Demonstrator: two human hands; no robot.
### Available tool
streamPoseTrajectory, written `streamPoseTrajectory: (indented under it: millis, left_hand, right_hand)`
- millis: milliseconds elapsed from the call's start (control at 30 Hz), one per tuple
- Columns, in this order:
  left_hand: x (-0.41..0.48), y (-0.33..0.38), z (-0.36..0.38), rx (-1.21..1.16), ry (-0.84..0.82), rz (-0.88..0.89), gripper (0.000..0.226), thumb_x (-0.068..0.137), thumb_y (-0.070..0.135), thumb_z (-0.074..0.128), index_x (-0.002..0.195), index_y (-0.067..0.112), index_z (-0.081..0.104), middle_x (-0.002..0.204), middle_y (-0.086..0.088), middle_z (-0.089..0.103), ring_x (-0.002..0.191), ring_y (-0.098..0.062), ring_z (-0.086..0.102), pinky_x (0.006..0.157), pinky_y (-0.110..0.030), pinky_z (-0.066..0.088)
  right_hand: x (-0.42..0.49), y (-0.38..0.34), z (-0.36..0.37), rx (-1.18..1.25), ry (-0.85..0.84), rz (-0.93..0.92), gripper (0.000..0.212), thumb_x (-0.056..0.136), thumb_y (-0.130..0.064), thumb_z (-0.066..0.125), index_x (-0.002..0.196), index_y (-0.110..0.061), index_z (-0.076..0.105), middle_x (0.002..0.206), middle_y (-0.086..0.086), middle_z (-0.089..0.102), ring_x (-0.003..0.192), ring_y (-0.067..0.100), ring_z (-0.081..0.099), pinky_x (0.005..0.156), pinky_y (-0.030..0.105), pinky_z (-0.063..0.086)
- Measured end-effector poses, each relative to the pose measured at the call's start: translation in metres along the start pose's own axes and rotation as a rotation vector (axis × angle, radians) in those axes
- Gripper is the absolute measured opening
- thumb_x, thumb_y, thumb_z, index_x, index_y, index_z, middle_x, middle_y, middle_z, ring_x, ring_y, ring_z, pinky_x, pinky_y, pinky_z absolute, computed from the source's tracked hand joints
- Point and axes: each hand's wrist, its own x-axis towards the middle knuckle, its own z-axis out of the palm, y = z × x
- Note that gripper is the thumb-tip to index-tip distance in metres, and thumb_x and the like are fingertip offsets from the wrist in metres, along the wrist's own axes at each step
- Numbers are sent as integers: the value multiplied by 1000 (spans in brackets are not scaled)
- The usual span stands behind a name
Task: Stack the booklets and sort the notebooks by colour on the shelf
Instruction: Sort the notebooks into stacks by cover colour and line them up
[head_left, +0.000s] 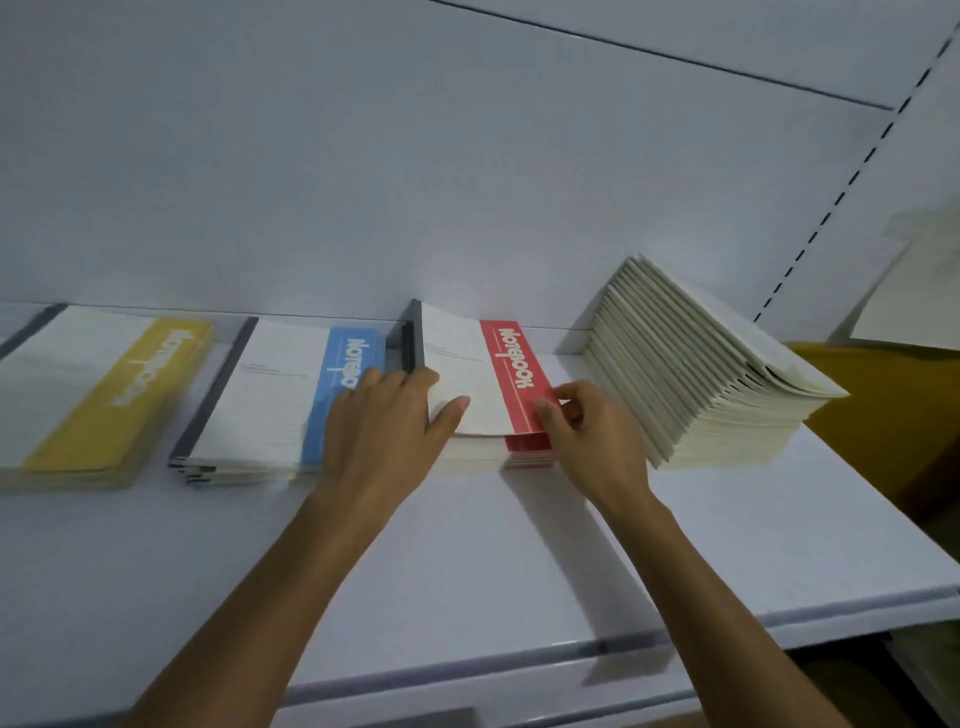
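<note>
A white shelf (467, 571) by a white wall (363, 156) holds yellow notebooks (119, 395), blue notebooks (332, 395), a red pile (524, 449) and cream booklets (691, 374) in a row. The left hand (384, 431) and right hand (592, 431) each have a pinching grip on the top red notebook (511, 379).

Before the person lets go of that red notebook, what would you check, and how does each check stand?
1. Grip: left hand and right hand both hold the top red notebook: ok.
2. Colour match: it sits over the red pile: ok.
3. Lying flat: its near edge bows up: not ok.
4. Yellow pile and blue pile kept separate: ok.
5. Booklets stacked square: they are fanned out and leaning: not ok.
6. Cover colours deeper in each pile: cannot tell.
</note>
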Motion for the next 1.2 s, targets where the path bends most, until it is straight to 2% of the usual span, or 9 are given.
streamPoseTrajectory:
  millis: [100,200,300,400,567,700,800,933,1200]
  left_hand:
    - [-2,-6,9,127,-24,-5,57,87,63,37,119,22,61,107,-3,65,100,-22,58,77,-35,45]
    - [-10,-7,16,127,44,9,62,82,66,39,109,18,68,96,-7,66,87,-26,60,67,-35,43]
    - [-14,-1,15,191,-14,-38,88,72,83,22,117,19,62,96,-3,68,89,-24,60,71,-35,42]
    - [-14,3,9,299,-69,-82,104,54,95,12,115,22,54,99,1,64,92,-18,59,70,-30,43]
    - [-15,0,2,350,-109,-199,104,42,98,27,113,24,45,102,5,62,90,-13,62,66,-29,48]
    - [-20,-3,5,406,-92,-132,80,56,91,41,99,24,49,91,7,64,81,-12,64,60,-24,37]
    - [-17,7,9,509,-125,-47,70,66,85,41,96,22,46,89,7,65,80,-13,64,58,-25,32]
    - [-16,7,13,610,-225,-76,63,70,83,37,83,21,36,87,4,64,81,-17,64,58,-27,29]
    - [-4,10,8,626,-260,5,63,77,79,37,92,20,53,90,0,66,84,-20,65,59,-27,31]
  right_hand:
    - [8,17,12,-116,-116,0,40,91,-55,50,110,-23,63,99,-7,66,80,8,63,73,32,56]
    - [7,30,14,-6,-156,-35,51,86,-66,44,110,-25,64,101,-7,66,81,5,63,72,30,55]
    - [2,33,7,30,-185,-101,68,74,-83,43,109,-29,66,99,-15,61,84,4,59,70,22,46]
    - [1,33,-1,-135,-237,-196,74,60,-93,44,102,-34,60,92,-19,54,86,5,53,78,28,45]
    - [14,41,-9,-378,-322,-341,68,62,-90,43,92,-30,53,84,-16,60,75,6,57,70,27,44]
    - [17,45,-4,-287,-340,-425,59,67,-86,42,89,-31,44,72,-21,51,54,0,47,52,14,32]
    - [14,45,-2,-216,-250,-477,55,74,-80,45,83,-26,44,59,-20,40,46,0,38,46,17,26]
    - [11,48,3,-191,-242,-471,56,77,-76,45,85,-21,48,63,-16,48,49,4,44,48,21,36]
    - [14,55,2,-74,-257,-449,57,72,-74,53,94,-21,56,66,-21,47,51,-5,42,48,14,26]
